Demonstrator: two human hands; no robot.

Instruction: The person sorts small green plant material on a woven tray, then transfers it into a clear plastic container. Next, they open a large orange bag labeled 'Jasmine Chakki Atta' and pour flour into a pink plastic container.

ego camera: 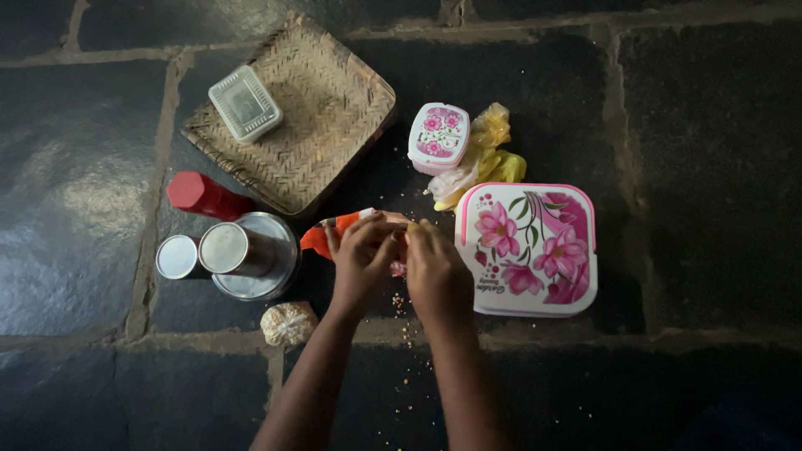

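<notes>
My left hand (361, 260) and my right hand (436, 277) meet on a small orange and white packet (322, 236) lying on the dark stone floor. Both hands pinch the packet's right end, which the fingers largely hide. Crumbs (403, 311) are scattered on the floor under and below the hands. A large white lunch box with pink flowers (528, 249) lies just right of my right hand.
A woven square tray (322, 125) holds a clear lidded box (245, 103). A small flowered box (439, 136) and yellow plastic bags (489, 159) lie behind. At left are a red bottle (203, 195), steel tins (225, 249) and a small bag of grains (288, 323).
</notes>
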